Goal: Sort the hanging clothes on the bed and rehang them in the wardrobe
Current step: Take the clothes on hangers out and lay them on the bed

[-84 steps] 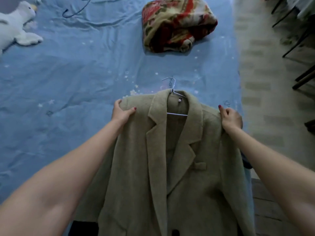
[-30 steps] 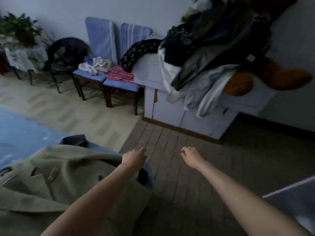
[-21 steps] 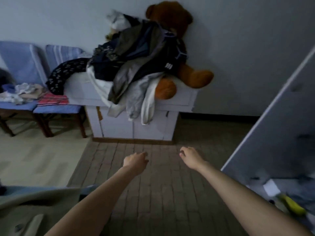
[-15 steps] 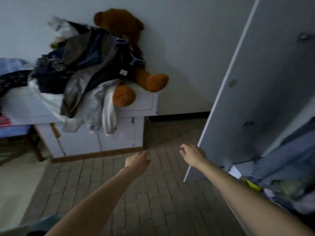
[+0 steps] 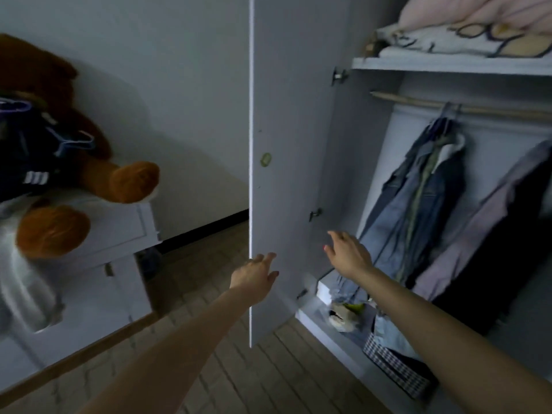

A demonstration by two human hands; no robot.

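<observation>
Left hand [image 5: 255,276], at centre of view, fingers straight and loosely spread, empty, overlapping the lower free edge of the open wardrobe door [image 5: 286,162]; contact with the door not determinable. Right hand [image 5: 348,253], at 3 o'clock of the left hand, fingers extended and relaxed, empty, raised before the wardrobe [image 5: 448,204] opening.

Hanging clothes, at 2 o'clock of the right hand, inside the wardrobe on a wooden rail [image 5: 466,107]: a denim jacket [image 5: 418,210] layered over an olive garment and a pale collar, on a hanger; at 3 o'clock of it, a lilac garment [image 5: 478,228] beside a black garment [image 5: 501,258], their hangers outside the frame.

Shelf [image 5: 448,64], at 12 o'clock of the rail, bearing folded bedding: a white patterned piece [image 5: 454,40] beneath a pink piece [image 5: 478,11].

Wardrobe floor, at 6 o'clock of the right hand: a white box [image 5: 324,289], a crumpled pale and yellow-green item [image 5: 343,313], folded denim [image 5: 388,333], and a checked storage box [image 5: 394,369].

Brown teddy bear [image 5: 71,162], at 9 o'clock of the left hand, seated on a white cabinet [image 5: 119,228] against the wall, partly covered by dark clothing [image 5: 30,150]; grey and white garments [image 5: 27,288] draped down the cabinet front.

Wooden floor [image 5: 209,369] beneath both forearms.
</observation>
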